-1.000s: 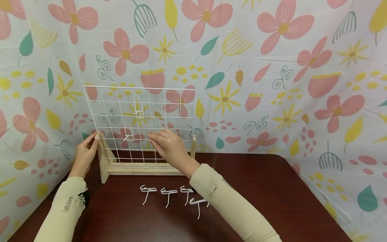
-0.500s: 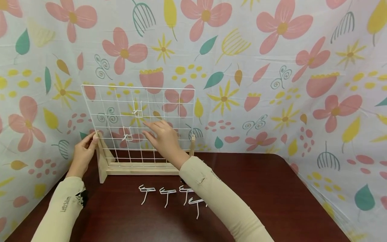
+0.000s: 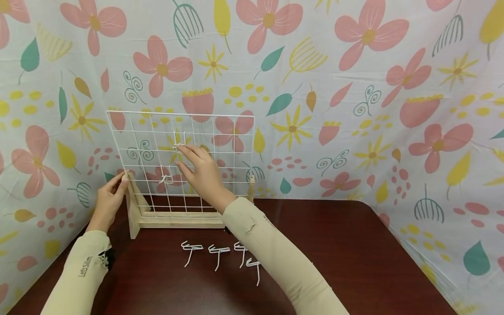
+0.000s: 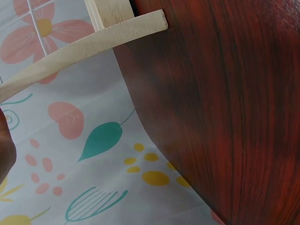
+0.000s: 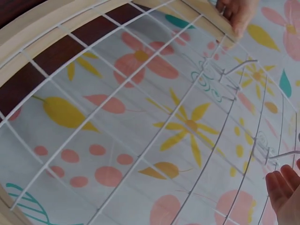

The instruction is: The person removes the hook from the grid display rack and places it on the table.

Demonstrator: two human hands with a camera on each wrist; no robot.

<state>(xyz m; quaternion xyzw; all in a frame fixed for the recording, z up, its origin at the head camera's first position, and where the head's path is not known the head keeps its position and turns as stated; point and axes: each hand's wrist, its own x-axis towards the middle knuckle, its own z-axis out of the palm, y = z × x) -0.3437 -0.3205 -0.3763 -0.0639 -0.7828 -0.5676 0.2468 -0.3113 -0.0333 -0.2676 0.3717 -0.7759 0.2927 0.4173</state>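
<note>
A white wire grid (image 3: 149,131) stands upright in a wooden stand (image 3: 134,210). My left hand (image 3: 108,199) pinches the top of the stand's left post, beside the grid's edge. Two white wire hooks hang on the grid. My right hand (image 3: 206,175) reaches in front of it, fingertips at the upper hook (image 3: 178,145), thumb apart below. In the right wrist view those fingers are extended close under that hook's prong (image 5: 283,154); contact is unclear. The lower hook (image 3: 167,179) hangs left of my right hand, untouched.
Several loose white hooks (image 3: 191,247) lie on the dark red-brown table (image 3: 165,284) in front of the stand. My right sleeve (image 3: 271,249) passes over the rightmost ones and partly hides them. A flower-patterned cloth (image 3: 299,78) surrounds the table's back and sides.
My right hand has moved up and left, from between the two hooks' heights to the upper hook, and its pinched fingers have spread. My left hand stays on the post.
</note>
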